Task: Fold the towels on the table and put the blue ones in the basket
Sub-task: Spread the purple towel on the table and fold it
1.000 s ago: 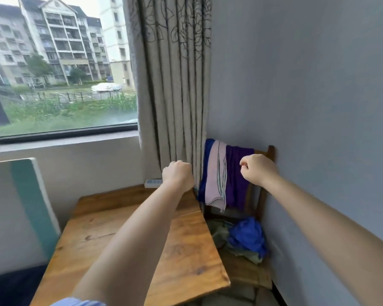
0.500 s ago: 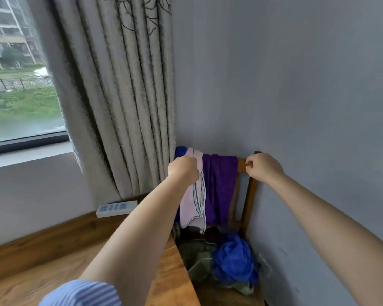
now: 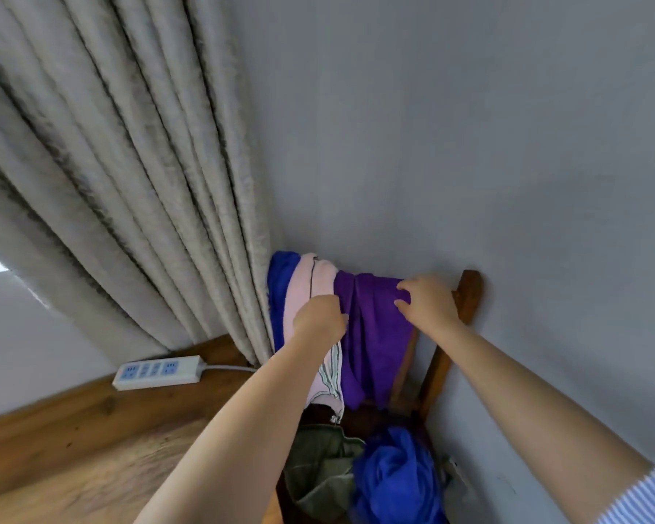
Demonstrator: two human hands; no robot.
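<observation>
Centre frame: your right hand pinches the purple towel on the chair back; left hand grips the pink towel, likely to lift both.

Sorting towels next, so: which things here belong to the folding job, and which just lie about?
Job: purple towel, pink towel, blue towel, crumpled blue towel, left hand, right hand.
Lying about: power strip, curtain, green cloth.
</observation>
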